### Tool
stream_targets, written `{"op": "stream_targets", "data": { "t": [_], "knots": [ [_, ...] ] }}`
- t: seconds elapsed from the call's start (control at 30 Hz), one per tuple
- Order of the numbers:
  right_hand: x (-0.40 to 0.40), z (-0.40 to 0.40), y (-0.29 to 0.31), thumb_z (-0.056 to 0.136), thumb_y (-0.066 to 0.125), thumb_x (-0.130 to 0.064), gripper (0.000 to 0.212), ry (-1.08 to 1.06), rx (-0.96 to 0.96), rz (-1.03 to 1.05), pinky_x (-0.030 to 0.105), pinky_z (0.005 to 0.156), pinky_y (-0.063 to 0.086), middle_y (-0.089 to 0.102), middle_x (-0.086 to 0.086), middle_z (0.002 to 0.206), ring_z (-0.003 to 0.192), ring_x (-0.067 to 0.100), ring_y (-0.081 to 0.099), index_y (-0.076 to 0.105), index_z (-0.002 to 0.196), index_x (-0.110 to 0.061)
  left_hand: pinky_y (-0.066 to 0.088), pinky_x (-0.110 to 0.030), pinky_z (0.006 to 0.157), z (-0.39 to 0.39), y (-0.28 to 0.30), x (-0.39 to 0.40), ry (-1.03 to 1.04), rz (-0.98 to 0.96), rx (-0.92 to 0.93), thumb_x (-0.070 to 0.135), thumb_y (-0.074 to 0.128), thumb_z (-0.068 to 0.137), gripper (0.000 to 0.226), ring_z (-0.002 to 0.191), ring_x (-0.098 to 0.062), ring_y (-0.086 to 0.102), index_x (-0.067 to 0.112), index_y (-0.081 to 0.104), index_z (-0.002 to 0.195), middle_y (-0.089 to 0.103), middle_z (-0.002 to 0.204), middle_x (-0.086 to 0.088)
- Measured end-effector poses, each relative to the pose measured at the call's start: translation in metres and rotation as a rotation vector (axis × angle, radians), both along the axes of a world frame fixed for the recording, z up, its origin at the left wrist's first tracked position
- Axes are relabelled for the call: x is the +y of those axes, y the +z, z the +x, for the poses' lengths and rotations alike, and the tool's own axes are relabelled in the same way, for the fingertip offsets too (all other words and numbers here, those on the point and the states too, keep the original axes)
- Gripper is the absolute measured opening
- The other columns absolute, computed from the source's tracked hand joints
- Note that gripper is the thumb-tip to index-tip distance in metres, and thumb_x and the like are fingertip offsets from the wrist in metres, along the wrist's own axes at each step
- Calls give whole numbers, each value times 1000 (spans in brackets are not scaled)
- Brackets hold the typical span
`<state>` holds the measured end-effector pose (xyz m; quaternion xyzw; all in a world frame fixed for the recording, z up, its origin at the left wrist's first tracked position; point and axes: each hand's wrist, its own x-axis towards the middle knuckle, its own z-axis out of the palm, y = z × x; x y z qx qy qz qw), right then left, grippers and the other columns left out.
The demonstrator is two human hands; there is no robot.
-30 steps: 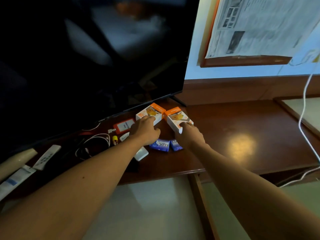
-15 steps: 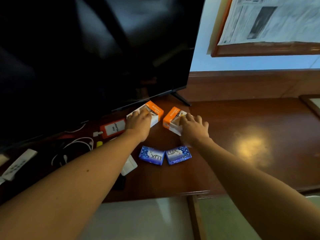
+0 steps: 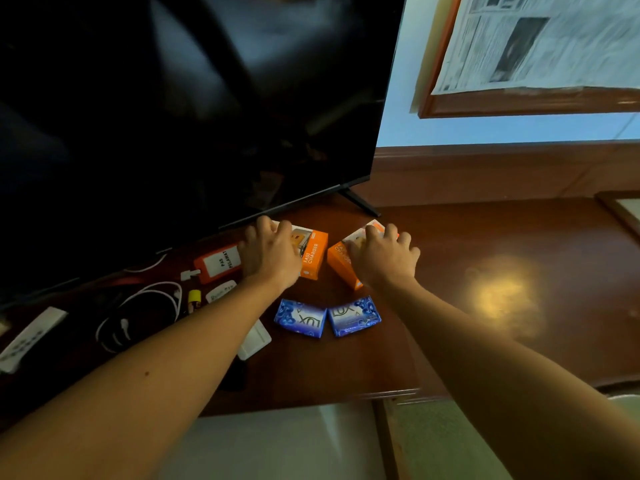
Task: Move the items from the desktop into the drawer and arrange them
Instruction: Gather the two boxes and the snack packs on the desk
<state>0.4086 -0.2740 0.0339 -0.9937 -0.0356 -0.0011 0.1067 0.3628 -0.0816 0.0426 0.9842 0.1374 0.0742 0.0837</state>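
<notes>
Head view: nothing is stowed yet — left hand and right hand each grasp an orange charger box on the desktop; soap bars wait just below both grips; drawer unseen.

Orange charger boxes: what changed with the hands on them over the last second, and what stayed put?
Both hands slid further over the boxes: the left hand now wraps the left charger box, the right hand the right charger box, which has tipped onto its edge. Neither has left the desk. The two blue soap packs lie unmoved.
</notes>
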Motion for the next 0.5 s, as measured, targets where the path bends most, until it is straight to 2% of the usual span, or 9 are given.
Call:
{"op": "stream_targets", "data": {
  "t": [0.07, 0.17, 0.27, 0.33, 0.4, 0.47, 0.5],
  "knots": [
    [8, 0, -3, 89, 38, -74, 76, -33, 44, -26, 55, 98, 36, 42, 12, 145, 132, 38, 36, 40, 144, -21, 40, -53, 100, 9, 1, -11, 110, -63, 121, 55, 48, 96, 54, 129, -37, 38, 30, 42, 143, 36, 145, -14],
    [10, 7, -2, 91, 44, -68, 73, -5, 116, 10, 57, 102, 34, 36, 11, 150, 137, 41, 28, 35, 147, -23, 37, -54, 104, 11, -1, -18, 100, -39, 246, 51, 49, 97, 53, 133, -39, 31, 33, 40, 147, 29, 151, -14],
    [4, 17, 1, 99, 48, -38, 58, 184, 231, 22, 62, 111, 22, 19, 4, 163, 145, 43, 12, 28, 152, -30, 34, -53, 108, 9, -4, -15, 41, -45, 289, 36, 54, 98, 54, 136, -39, 26, 38, 36, 149, 24, 157, -8],
    [0, 21, 5, 98, 46, -13, 68, 315, 330, 28, 63, 117, 6, 3, -5, 168, 151, 37, -4, 20, 157, -36, 32, -52, 113, 11, -5, -10, -38, -87, 329, 27, 56, 97, 57, 141, -38, 22, 42, 37, 148, 20, 162, -3],
    [-1, 22, 11, 93, 43, 1, 79, 353, 391, 60, 64, 117, -4, -4, -8, 167, 152, 33, -13, 21, 156, -42, 30, -51, 115, 14, -4, -4, -135, -150, 337, 16, 58, 94, 55, 144, -35, 22, 40, 48, 143, 24, 163, -1],
    [4, 18, 13, 92, 44, -4, 77, 307, 365, 126, 65, 117, -2, -5, -6, 167, 152, 33, -12, 25, 154, -44, 29, -52, 116, 15, -3, -2, -125, -221, 279, 10, 61, 90, 52, 145, -33, 23, 36, 57, 136, 28, 161, -2],
    [7, 16, 13, 95, 46, -17, 68, 262, 312, 151, 66, 116, 3, -4, -4, 168, 152, 35, -7, 25, 154, -42, 29, -53, 116, 14, -3, -4, -70, -241, 237, 13, 63, 89, 52, 146, -32, 22, 34, 56, 136, 26, 162, -3]
  ]
}}
